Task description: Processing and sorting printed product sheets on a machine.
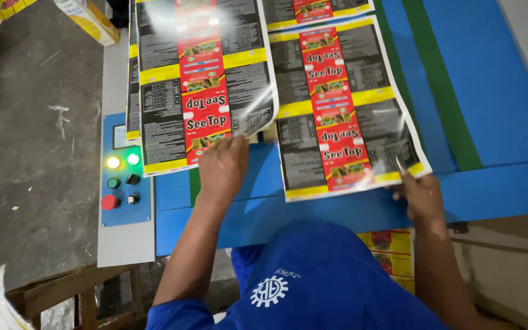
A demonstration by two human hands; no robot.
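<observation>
Two glossy printed sheets, black with red and yellow label panels, lie on a blue machine table (508, 183). My left hand (223, 165) grips the near edge of the left sheet (200, 79), whose near right corner curls up. My right hand (420, 194) pinches the near right corner of the right sheet (337, 110). That sheet lies flat and reaches the table's front edge.
A blue control panel (123, 171) with lit yellow and green lamps, a red button and dark knobs sits left of the table. A green stripe (444, 91) runs along the table. More printed sheets (392, 250) are stacked below the table edge. Concrete floor lies at left.
</observation>
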